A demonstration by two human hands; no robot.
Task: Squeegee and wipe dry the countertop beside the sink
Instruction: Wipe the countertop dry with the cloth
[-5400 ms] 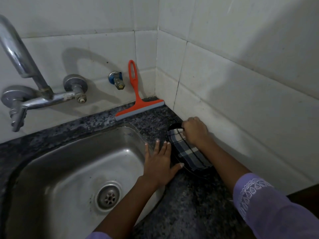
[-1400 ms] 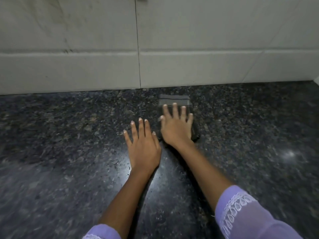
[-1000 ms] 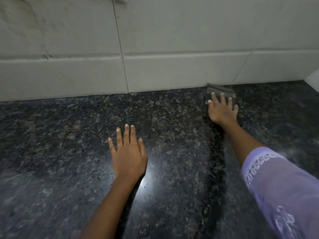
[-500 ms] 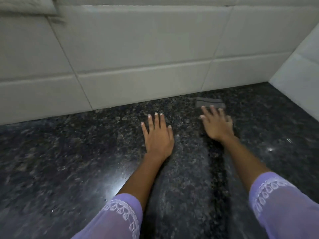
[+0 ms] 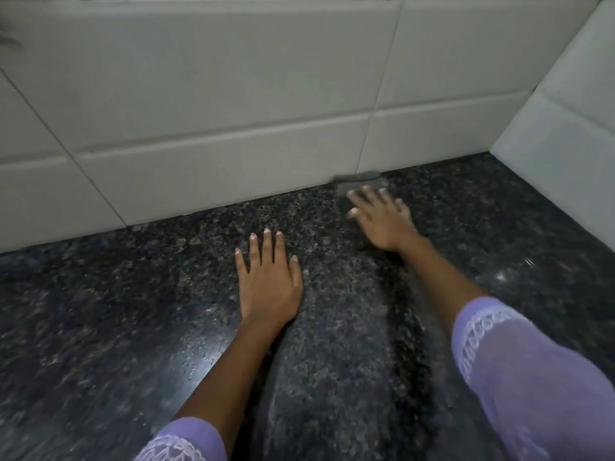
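Note:
A dark speckled granite countertop (image 5: pixel 100 311) fills the lower view. My right hand (image 5: pixel 382 221) lies flat on a folded grey cloth (image 5: pixel 357 182), pressing it against the counter right at the foot of the tiled wall; only the cloth's far edge shows past my fingertips. My left hand (image 5: pixel 269 281) rests palm down on the bare counter, fingers spread, a little nearer to me and to the left of the cloth. The sink and the squeegee are out of view.
White wall tiles (image 5: pixel 199 94) run along the back of the counter. A second tiled wall (image 5: pixel 565 128) meets it at the right, forming a corner. Small water beads glint on the counter near my left forearm.
My right hand has pushed the cloth away from me until it meets the back wall. My left hand stays flat in about the same place. Earlier the view turned away from the sink.

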